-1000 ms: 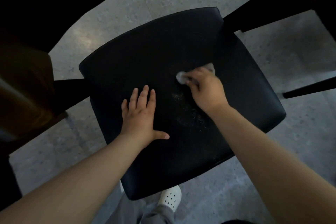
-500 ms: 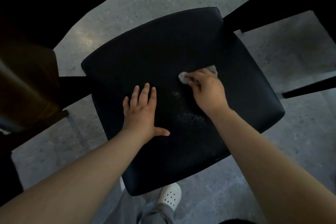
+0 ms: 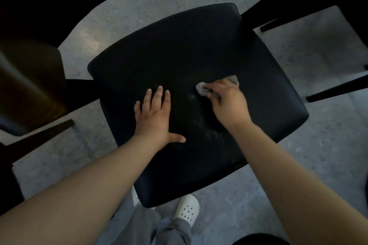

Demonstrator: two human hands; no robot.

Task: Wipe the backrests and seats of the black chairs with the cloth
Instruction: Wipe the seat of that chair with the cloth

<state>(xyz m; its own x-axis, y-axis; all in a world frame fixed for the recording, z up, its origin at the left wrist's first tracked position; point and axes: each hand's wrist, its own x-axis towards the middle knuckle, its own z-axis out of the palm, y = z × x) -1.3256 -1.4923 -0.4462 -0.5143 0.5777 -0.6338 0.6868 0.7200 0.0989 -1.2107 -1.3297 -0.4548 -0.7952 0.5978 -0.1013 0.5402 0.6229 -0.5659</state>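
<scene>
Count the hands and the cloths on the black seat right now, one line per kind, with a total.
Hands: 2 (left hand flat on the black seat; right hand gripping the cloth)
Cloths: 1
Total: 3

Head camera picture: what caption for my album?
Right hand holds a cloth on the speckled black chair seat, left hand flat beside it.
</scene>
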